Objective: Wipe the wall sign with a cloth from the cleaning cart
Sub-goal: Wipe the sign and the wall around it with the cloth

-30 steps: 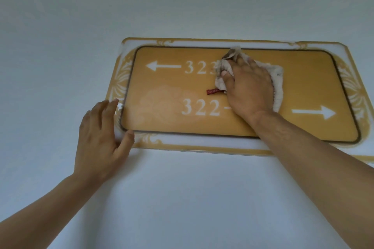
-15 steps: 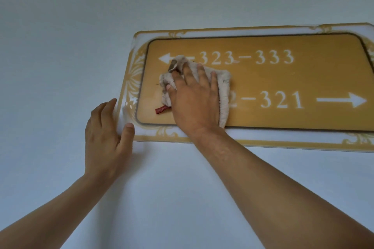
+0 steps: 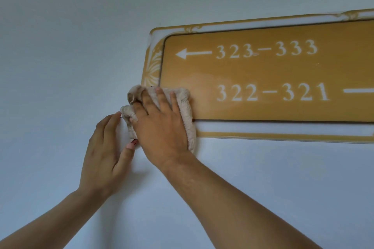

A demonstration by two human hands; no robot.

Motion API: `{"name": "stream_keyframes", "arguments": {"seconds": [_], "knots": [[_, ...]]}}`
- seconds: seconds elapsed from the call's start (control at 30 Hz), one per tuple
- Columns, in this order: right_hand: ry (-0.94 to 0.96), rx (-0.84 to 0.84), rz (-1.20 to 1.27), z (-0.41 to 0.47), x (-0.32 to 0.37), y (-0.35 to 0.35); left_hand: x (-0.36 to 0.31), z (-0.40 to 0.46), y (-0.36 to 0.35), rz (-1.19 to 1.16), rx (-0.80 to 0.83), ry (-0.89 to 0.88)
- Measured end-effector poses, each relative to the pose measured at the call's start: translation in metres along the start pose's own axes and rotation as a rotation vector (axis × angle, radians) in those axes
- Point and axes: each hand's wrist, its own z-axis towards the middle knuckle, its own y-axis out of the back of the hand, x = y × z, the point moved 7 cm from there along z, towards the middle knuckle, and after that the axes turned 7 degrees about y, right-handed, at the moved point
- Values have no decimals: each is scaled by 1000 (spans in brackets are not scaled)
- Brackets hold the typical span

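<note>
The wall sign is a gold plate with white numbers 323-333 and 322-321, white arrows and an ornate pale border; its right end runs out of view. My right hand lies flat with straight fingers on a folded beige cloth, pressing it over the sign's lower left corner. A small red tag of the cloth peeks out at its lower left. My left hand rests flat on the wall just left of the cloth, fingertips and thumb touching its edge.
A plain pale wall surrounds the sign on all visible sides. A faint lighter smear shows on the gold face near the 322. The cleaning cart is out of view.
My right hand has slid the cloth left and down across the sign, from its upper middle to the lower left corner. My left hand stayed by that corner. The view shifted left.
</note>
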Motion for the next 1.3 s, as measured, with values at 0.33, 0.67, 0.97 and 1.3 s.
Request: {"name": "stream_keyframes", "arguments": {"seconds": [0.33, 0.67, 0.97, 1.3], "knots": [[138, 93, 7, -22, 42, -11, 11, -26, 11, -117, 9, 49], [87, 123, 278, -76, 66, 0, 3, -53, 25, -65, 140, -16], [114, 87, 131, -159, 38, 35, -58, -104, 10, -16, 254, -230], [82, 215, -79, -237, -81, 107, -163, -116, -36, 27, 325, -191]]}}
